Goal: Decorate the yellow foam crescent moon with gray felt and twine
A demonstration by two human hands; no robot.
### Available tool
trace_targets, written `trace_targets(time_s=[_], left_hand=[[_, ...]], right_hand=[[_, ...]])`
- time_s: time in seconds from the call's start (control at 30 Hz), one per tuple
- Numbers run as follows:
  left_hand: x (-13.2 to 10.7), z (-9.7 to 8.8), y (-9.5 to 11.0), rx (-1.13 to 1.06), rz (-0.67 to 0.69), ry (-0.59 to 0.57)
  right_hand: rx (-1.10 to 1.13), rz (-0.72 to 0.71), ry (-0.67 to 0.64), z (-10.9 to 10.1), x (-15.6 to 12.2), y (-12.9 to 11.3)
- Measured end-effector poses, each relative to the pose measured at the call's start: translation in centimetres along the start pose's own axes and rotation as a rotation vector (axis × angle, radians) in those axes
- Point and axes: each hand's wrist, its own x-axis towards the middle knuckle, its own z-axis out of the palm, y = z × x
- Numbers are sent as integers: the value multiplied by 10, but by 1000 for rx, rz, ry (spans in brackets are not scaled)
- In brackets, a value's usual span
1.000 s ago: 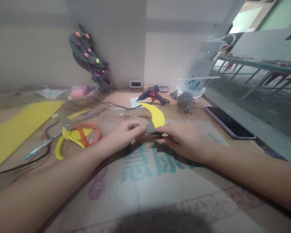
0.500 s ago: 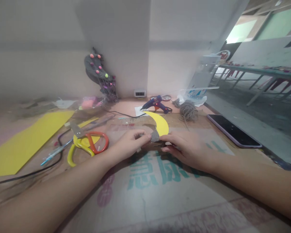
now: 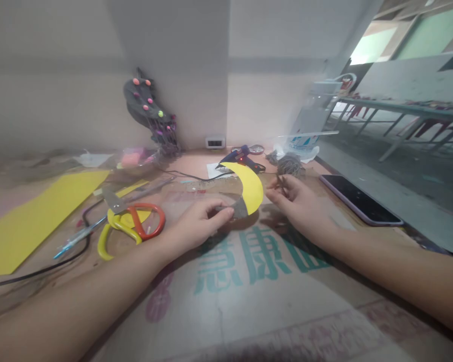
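Note:
My left hand (image 3: 202, 221) is closed on the lower end of a yellow paper crescent (image 3: 252, 187), thumb on top. Grey yarn (image 3: 239, 207) covers that end, while the upper part shows bare yellow. To the right of the crescent, my right hand (image 3: 302, 205) is raised with its fingertips pinched together. A bit of dark grey yarn appears between them, though the strand is too thin to follow clearly. Behind this hand lies a loose ball of grey yarn (image 3: 291, 164).
Left lie scissors (image 3: 150, 221), a pen (image 3: 81, 236) and a yellow sheet (image 3: 49, 216). A glue gun (image 3: 241, 157) with a lit red light rests behind the crescent, its cord running left. A phone (image 3: 360, 200) is at right; a decorated grey crescent (image 3: 143, 103) leans against the wall.
My right hand has drawn away from the crescent, up and to the right. The left hand keeps its hold, and more of the grey-covered end now shows.

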Motion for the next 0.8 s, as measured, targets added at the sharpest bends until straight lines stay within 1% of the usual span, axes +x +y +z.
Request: trace_targets(time_s=[0.1, 0.2, 0.3, 0.4, 0.5, 0.57, 0.63, 0.7, 0.73, 0.8], left_hand=[[-1, 0, 0, 97, 25, -29], [-2, 1, 2, 135, 32, -52], [-3, 2, 4, 142, 62, -43], [-2, 2, 6, 94, 5, -7], [1, 0, 4, -15, -86, 78], [3, -2, 2, -90, -129, 149], [5, -3, -1, -139, -124, 185], [6, -4, -2, -167, -88, 185], [6, -4, -3, -181, -77, 180], [6, -3, -3, -208, -96, 166]], right_hand=[[127, 70, -65, 3, 5, 3], [186, 83, -56, 3, 5, 2], [125, 132, -54, 2, 5, 0], [58, 117, -24, 0, 3, -3], [38, -11, -1, 0, -3, -5], [-16, -117, -28, 1, -9, -6], [-102, -229, -89, 1, -14, -5], [-198, -363, -181, 0, -18, -2], [-240, -445, -234, 0, -20, 0], [-294, -633, -335, -2, -21, 4]])
